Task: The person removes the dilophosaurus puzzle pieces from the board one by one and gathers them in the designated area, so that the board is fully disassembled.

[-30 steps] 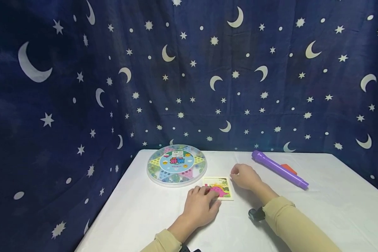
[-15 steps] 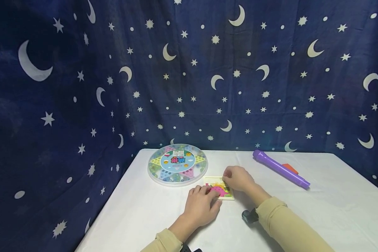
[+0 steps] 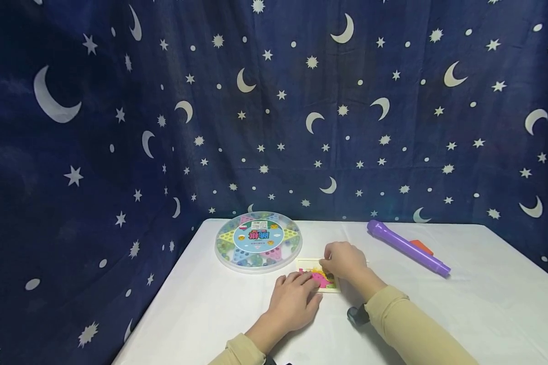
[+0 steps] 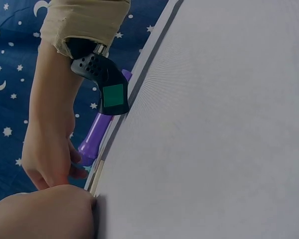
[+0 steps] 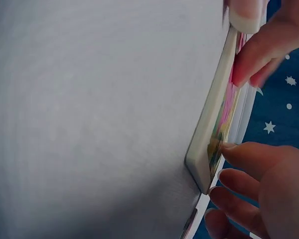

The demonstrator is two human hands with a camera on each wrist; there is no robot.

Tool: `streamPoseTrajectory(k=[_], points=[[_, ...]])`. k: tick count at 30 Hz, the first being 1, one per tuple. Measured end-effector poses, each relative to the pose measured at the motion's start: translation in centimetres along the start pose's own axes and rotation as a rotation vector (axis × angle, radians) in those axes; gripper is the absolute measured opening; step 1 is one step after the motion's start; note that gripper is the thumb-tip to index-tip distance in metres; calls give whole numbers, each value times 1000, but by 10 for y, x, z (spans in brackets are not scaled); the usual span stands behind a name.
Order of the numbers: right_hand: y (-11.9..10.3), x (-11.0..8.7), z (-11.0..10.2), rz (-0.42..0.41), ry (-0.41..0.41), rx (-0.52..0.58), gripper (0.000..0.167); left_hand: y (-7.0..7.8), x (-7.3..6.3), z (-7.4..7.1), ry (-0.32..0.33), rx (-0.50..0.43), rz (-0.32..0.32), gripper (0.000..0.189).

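Note:
A flat wooden jigsaw puzzle [image 3: 321, 280] with a pink dinosaur lies on the white table, its pale edge [image 5: 209, 117] close up in the right wrist view. My left hand [image 3: 292, 301] rests on its left side, fingertips on the pink part and thumb at the near edge. At the upper right corner, my right hand [image 3: 344, 261] pinches a small dark-patterned puzzle piece [image 5: 214, 149] between thumb and curled fingers. How far that piece is raised is hard to tell. Both hands cover much of the picture.
A round clear Chinese checkers box [image 3: 258, 242] stands behind and left of the puzzle. To the right lies a purple tube with a bulbous end [image 3: 408, 248], partly over an orange flat object [image 3: 422, 247]. A starry blue curtain [image 3: 292, 152] hangs behind the table.
My right hand has moved left from beside the puzzle onto its upper right corner, and its fingertips now work there. My left hand has stayed on the puzzle.

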State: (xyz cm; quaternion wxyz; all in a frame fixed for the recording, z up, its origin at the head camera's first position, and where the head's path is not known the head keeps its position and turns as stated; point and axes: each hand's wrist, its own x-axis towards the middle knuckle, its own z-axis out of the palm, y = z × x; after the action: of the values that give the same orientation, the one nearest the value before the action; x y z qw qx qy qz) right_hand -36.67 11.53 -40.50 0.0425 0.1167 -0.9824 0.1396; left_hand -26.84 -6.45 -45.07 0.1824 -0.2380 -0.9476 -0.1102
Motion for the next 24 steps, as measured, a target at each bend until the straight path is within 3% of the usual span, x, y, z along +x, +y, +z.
streamPoseTrajectory(k=[10,19,24], points=[[0,2,1,-50,32,-47,16,1,1,-1,-46,50,7,38],[5,4,-1,-31,-27,64,13,2,2,-3,-63,31,-4,39],[8,3,-2,-60,-17,122,10,1,1,-3,-71,34,-9,39]])
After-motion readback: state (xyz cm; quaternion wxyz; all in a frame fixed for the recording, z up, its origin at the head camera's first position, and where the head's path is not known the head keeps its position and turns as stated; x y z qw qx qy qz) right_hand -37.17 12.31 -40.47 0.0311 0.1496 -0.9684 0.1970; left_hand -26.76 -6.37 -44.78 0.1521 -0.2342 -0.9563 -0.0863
